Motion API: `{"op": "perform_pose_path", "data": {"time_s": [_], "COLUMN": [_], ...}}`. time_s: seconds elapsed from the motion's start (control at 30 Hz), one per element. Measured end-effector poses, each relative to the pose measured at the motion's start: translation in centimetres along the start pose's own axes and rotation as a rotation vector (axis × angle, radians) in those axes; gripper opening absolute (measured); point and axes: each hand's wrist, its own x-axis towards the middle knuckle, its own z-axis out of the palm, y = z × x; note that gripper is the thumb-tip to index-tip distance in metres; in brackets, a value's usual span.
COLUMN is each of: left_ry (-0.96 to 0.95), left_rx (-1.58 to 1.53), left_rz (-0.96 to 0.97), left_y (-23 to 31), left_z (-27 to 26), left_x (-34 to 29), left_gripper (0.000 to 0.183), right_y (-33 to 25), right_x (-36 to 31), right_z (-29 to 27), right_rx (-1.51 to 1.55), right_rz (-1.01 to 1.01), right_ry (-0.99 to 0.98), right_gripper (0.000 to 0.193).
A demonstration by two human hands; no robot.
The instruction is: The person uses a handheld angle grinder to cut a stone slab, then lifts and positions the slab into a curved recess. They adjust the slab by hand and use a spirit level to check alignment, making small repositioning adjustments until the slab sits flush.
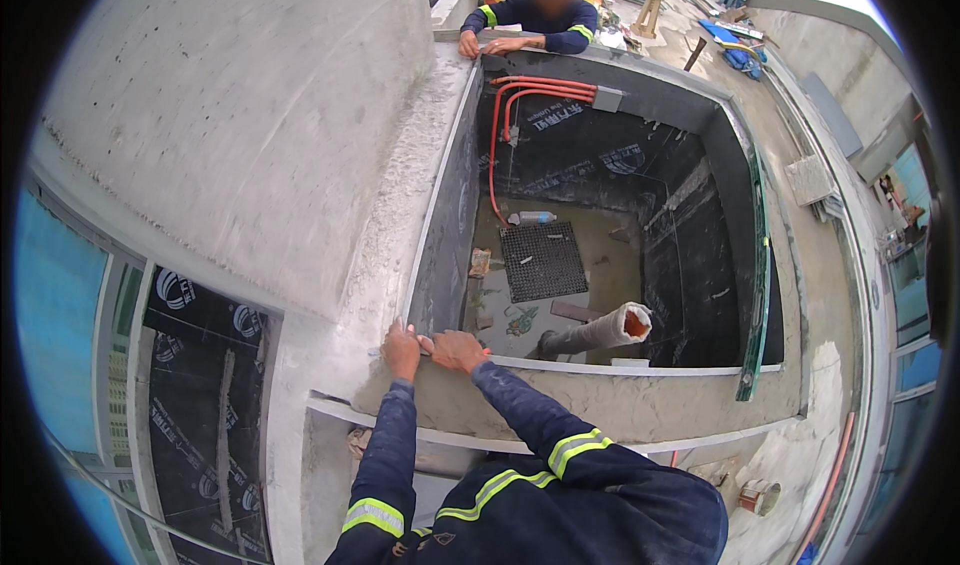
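My left hand (401, 353) rests at the near left corner of a rectangular pit, fingers bunched on the ledge; what they pinch, if anything, is hidden. Close beside it, my right hand (456, 351) is closed around a small item whose red-orange end (487, 352) sticks out; its kind is not clear. A thin pale strip (444, 200) runs along the pit's left edge, from my hands to the far corner. There, a co-worker in a dark sleeve with reflective bands leans over the far wall, both hands (492, 47) on that corner.
Inside the pit are a wrapped upright pipe (600, 332), a black grid mat (543, 261), a plastic bottle (533, 218) and orange conduits (496, 155) leading to a grey box (608, 99). A long green-edged glass strip (762, 285) lies along the right rim. A concrete wall (240, 115) stands left.
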Motion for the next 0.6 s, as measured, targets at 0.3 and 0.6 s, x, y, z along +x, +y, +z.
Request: {"op": "perform_pose_path", "data": {"time_s": [0.3,0.6], "left_ry": [0.001,0.017], "left_rx": [-0.025,-0.017], "left_rz": [-0.032,-0.042], "left_y": [0.2,0.1], "left_z": [-0.6,-0.5], "left_x": [-0.3,-0.8], "left_gripper": [0.047,0.046], "right_y": [-1.9,-2.1], "right_x": [-1.4,-1.2], "right_z": [-2.6,-2.6], "right_rx": [0.162,0.152], "right_rz": [0.103,0.125], "right_ry": [0.005,-0.015], "right_gripper": [0.071,0.073]}}
